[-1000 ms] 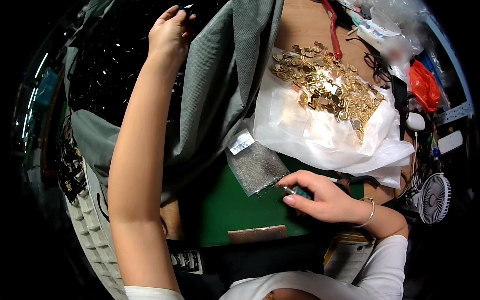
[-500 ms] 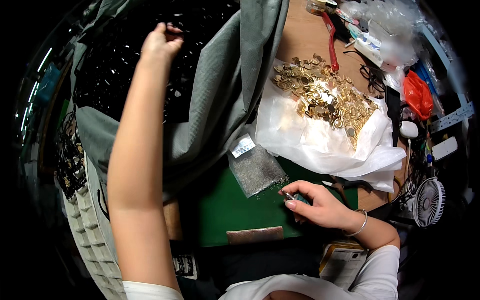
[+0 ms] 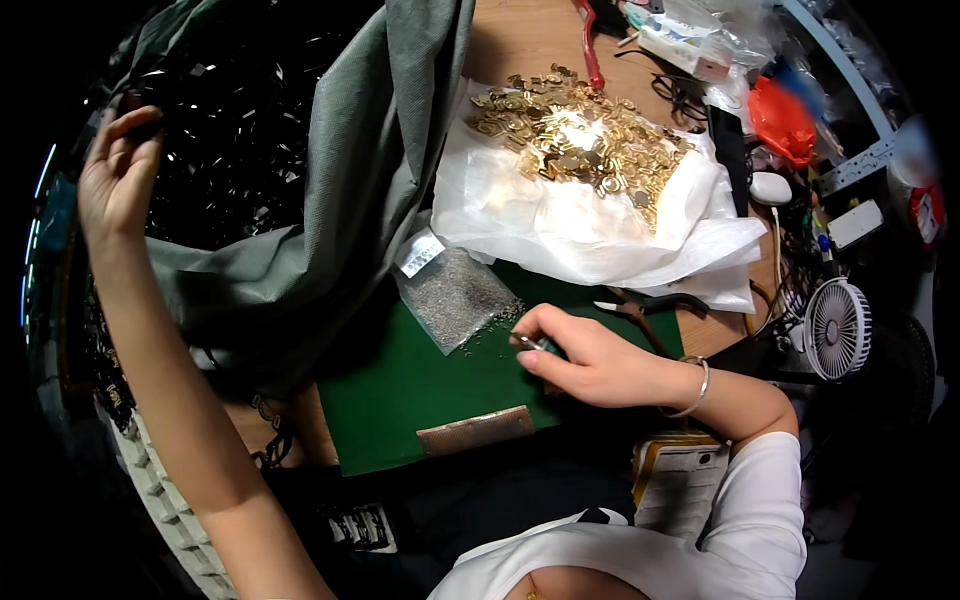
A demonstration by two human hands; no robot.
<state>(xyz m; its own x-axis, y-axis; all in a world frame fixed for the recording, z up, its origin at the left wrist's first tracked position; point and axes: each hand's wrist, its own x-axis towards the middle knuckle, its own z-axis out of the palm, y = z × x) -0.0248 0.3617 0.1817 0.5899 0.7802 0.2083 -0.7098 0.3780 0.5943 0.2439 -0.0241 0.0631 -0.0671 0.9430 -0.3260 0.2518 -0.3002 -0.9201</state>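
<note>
Taking the middle of the green mat (image 3: 380, 390) as the clock's centre, the person has the right grip (image 3: 590, 360) at three o'clock, thumb and forefinger pinching a small metal-tipped tool (image 3: 545, 346) whose tip points towards nine. The left grip (image 3: 122, 175) sits out at ten o'clock, beside the mass of shiny black pieces (image 3: 240, 130) in the grey cloth (image 3: 365, 110) at eleven; its fingers are curled, but whether they pinch anything cannot be told. At twelve lies a clear bag (image 3: 455, 300) of tiny grey bits, with loose bits (image 3: 500, 318) spilled by its edge, just beside the tool's tip. Those are likely the easiest thing to lose: a brush of the right grip could scatter them across the mat, and a knock to the bag might let more out. The gold pieces (image 3: 575, 150) at one o'clock are heaped on a white sheet (image 3: 490, 215) that overlaps the mat, so a snagged sheet could slide them over the counter (image 3: 525, 35). Pliers (image 3: 690, 303) near the right wrist, between two and three, could catch the forearm, and a dragged fold of cloth might shove the bag.
</note>
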